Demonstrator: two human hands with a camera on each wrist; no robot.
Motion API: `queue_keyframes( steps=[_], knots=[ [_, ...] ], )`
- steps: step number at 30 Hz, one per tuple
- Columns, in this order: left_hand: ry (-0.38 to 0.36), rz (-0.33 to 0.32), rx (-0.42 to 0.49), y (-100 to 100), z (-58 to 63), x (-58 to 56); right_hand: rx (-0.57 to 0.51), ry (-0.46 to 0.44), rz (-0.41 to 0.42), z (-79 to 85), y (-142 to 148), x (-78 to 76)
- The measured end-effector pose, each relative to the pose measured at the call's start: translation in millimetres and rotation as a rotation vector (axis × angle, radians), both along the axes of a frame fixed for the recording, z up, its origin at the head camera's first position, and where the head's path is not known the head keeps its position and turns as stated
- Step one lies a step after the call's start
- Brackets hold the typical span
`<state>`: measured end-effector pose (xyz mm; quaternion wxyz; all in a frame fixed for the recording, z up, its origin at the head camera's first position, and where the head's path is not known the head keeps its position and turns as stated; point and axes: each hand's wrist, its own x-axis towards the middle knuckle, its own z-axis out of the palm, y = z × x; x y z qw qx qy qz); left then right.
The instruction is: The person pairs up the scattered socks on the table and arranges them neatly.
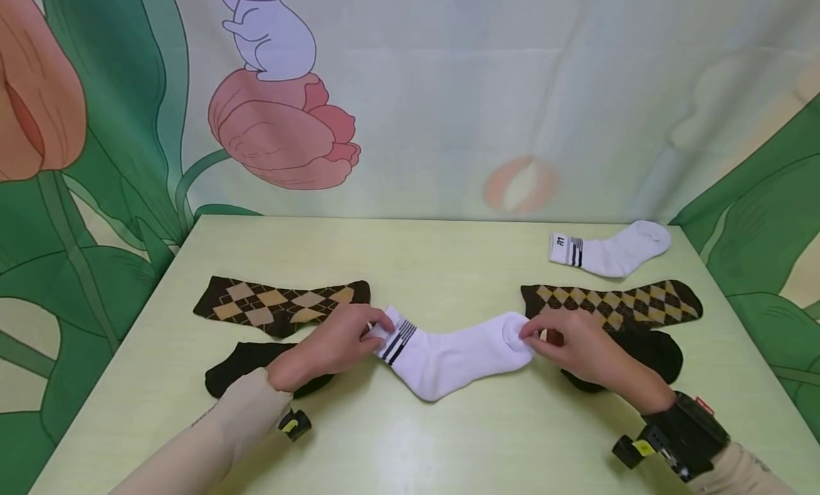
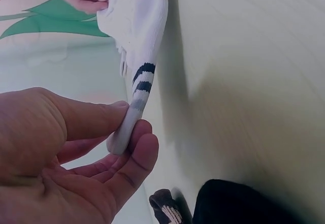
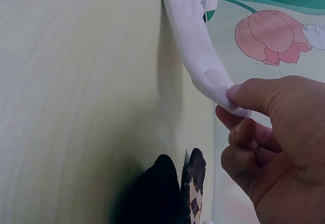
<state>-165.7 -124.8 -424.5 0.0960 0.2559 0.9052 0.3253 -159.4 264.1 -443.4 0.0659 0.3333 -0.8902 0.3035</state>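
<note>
A white ankle sock (image 1: pixel 458 356) with dark cuff stripes is stretched between both hands, sagging at its heel. My left hand (image 1: pixel 342 342) pinches its striped cuff between thumb and fingers; the left wrist view shows the cuff (image 2: pixel 133 107) held this way. At the other end, my right hand (image 1: pixel 573 342) pinches the toe (image 3: pixel 226 94) between thumb and fingertips. Past the left hand lies a brown argyle sock (image 1: pixel 275 303), and a black sock (image 1: pixel 240 360) is partly covered by the left wrist. Behind the right hand are another argyle sock (image 1: pixel 621 303) and another black sock (image 1: pixel 653 352).
A second white striped sock (image 1: pixel 615 253) lies flat at the table's far right corner. The pale wood-look table (image 1: pixel 448 267) ends at a printed curtain (image 1: pixel 416 110) with flowers and a cartoon animal. Each wrist wears a small camera.
</note>
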Motion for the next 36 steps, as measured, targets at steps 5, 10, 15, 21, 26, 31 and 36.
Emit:
queue_keyframes(
  steps=[5, 10, 15, 21, 26, 31, 36],
  knots=[
    [0.01, -0.006, -0.009, 1.9, -2.4, -0.6, 0.04, -0.008, -0.004, 1.7, -1.6, -0.1],
    [0.005, -0.002, -0.033, 4.2, -4.3, -1.4, 0.07, -0.017, -0.002, 3.0, -1.9, -1.5],
    [0.036, -0.01, -0.067, 6.3, -6.6, -2.8, 0.12, 0.009, -0.001, 0.9, -1.1, -3.3],
    [0.088, -0.027, -0.116, 8.6, -10.5, -2.4, 0.192, 0.065, -0.002, -3.2, -0.9, -3.2],
    [0.063, -0.027, -0.119, 11.4, -12.6, -1.4, 0.217, 0.07, -0.004, -5.8, 0.3, -3.3],
    [0.062, -0.046, -0.12, 11.5, -15.3, -1.1, 0.237, 0.076, -0.004, -5.3, 0.5, -2.4],
    [0.076, -0.066, -0.125, 11.7, -15.9, -0.4, 0.271, 0.074, -0.009, -4.6, -0.4, -2.0]
  ],
)
